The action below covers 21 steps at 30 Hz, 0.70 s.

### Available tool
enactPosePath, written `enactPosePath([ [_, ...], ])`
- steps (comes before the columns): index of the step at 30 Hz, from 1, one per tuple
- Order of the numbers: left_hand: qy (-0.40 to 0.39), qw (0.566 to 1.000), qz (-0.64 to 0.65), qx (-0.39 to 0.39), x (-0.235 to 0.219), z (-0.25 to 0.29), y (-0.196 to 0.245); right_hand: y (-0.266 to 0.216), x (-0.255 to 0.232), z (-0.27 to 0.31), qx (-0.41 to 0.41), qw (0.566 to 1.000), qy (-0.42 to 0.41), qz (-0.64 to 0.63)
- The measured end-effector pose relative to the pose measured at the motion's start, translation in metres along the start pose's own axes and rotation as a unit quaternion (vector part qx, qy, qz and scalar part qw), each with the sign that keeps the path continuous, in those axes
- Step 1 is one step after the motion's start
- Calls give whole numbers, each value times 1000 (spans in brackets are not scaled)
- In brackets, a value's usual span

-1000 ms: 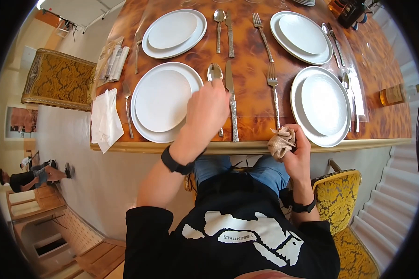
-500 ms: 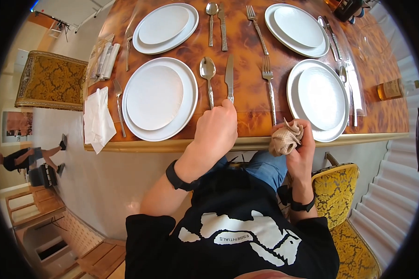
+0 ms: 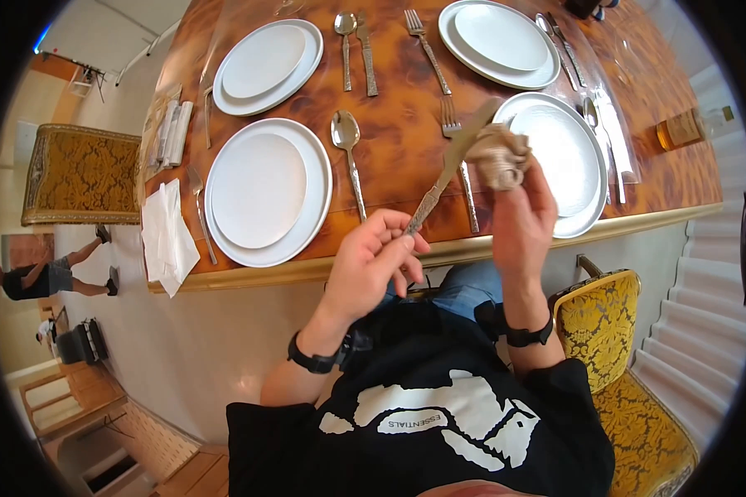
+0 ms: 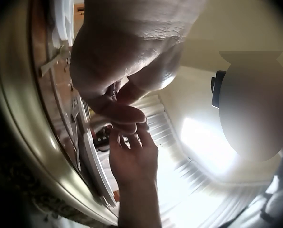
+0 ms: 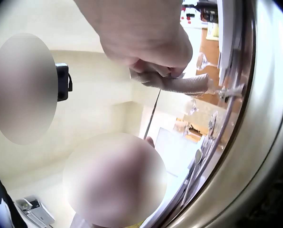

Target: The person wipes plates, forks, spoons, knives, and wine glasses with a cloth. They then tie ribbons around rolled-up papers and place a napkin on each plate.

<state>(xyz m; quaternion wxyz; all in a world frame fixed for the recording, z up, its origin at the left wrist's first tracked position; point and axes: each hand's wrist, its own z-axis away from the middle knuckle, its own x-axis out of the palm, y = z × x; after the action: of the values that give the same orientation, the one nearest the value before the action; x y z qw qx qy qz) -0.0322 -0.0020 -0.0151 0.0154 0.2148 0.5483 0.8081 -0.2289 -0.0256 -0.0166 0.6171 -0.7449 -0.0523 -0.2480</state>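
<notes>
1. Over the near edge of the table, the left hand pinches a knife by its handle.
2. The right hand grips a bunched cloth; whether it touches the blade, I can't tell.
3. Head view shows the blade broad; right-wrist view, thin.
4. White plates lie beyond.

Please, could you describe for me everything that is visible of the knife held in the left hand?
The knife looks metallic, with a patterned handle and a smoother, broader blade. It is raised above the table, tilted, its blade slanting away from the person and toward their right. The left hand pinches the handle near its end. The crumpled beige cloth is beside the blade; whether they touch is unclear.
</notes>
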Motion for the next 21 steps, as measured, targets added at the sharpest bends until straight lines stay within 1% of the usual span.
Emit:
enactPosePath([
  [1,-7,1000,26,-10,3,4,-5,9,2,2,-27,998,-19,50],
  [2,-9,1000,25,-13,9,6,-10,17,9,8,-16,999,-28,37],
  [4,22,998,20,50,20,8,-20,27,15,19,-71,988,-61,118],
  [5,16,998,-7,54,20,9,-26,26,18,24,-44,991,-67,108],
  [6,16,998,-6,54,20,13,-27,25,19,27,-16,992,-72,98],
  [7,6,998,-37,40,21,17,-29,29,18,24,-29,994,-37,102],
  [8,-4,997,-68,26,21,21,-30,29,15,16,-28,994,-36,103],
  [9,-24,997,-75,21,19,25,-32,25,10,5,-15,998,14,66],
  [10,-25,997,-75,20,19,27,-33,18,9,-4,-2,998,64,29],
  [11,-34,998,-57,14,19,28,-34,12,9,-9,0,997,71,-26],
  [12,-43,998,-39,7,18,29,-34,11,8,-9,-12,998,57,-18],
  [14,-36,999,-14,16,21,25,-28,12,12,0,-13,999,37,14],
  [16,-2,999,32,6,22,19,-26,15,21,16,-14,998,18,53],
  [18,-6,1000,16,7,21,19,-27,18,15,23,6,995,-29,90],
  [21,-15,1000,0,-3,16,25,-29,9,15,3,-1,998,33,53],
])
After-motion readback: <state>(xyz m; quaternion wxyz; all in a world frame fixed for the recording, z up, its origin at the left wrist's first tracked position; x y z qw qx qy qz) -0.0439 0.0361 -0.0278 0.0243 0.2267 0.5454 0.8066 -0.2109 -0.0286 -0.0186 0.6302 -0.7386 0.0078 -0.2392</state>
